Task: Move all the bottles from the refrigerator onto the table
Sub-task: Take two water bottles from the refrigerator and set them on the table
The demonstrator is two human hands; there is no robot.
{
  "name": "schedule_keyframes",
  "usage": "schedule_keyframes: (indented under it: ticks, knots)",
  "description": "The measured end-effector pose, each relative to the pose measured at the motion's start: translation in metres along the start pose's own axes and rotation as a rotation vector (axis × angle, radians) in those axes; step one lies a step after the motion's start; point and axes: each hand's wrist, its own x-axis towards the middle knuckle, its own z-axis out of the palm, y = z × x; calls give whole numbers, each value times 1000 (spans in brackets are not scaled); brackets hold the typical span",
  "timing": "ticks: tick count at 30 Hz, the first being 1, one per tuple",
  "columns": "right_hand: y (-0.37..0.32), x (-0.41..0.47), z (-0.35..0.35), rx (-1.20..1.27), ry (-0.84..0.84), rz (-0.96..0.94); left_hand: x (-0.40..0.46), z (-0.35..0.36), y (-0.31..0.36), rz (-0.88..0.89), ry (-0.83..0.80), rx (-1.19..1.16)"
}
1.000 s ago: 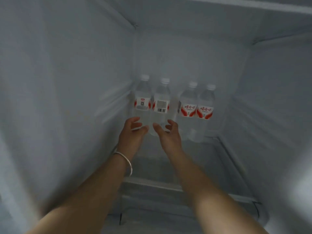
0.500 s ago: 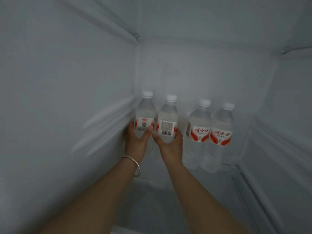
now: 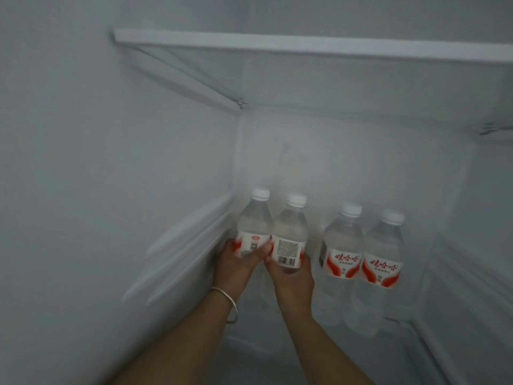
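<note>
Several clear water bottles with white caps and red-and-white labels stand at the back of the refrigerator. My left hand (image 3: 234,266), with a silver bangle on its wrist, is wrapped around the leftmost bottle (image 3: 254,225) by the left wall. My right hand (image 3: 293,276) grips the second bottle (image 3: 290,232), whose barcode faces me. Both held bottles are upright and touch each other. Two more bottles, the third bottle (image 3: 342,245) and the fourth bottle (image 3: 384,254), stand side by side to the right, untouched.
The refrigerator's left wall (image 3: 111,190) with moulded shelf ridges is close beside my left hand. A glass shelf (image 3: 305,45) spans overhead. The right wall (image 3: 477,245) lies beyond the fourth bottle.
My hands reached in with fingers apart, then closed around the two left bottles. The view has tilted upward, so the upper shelf now shows.
</note>
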Motion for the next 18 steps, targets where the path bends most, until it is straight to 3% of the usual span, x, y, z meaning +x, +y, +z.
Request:
schedule_keyframes:
  ticks: [11, 18]
  knots:
    - [-59, -69, -37, -41, -3, -114, -94, -24, 50, -9, 63, -70]
    - [-111, -171, -73, -67, 151, -172, -185, -60, 102, 6, -120, -120]
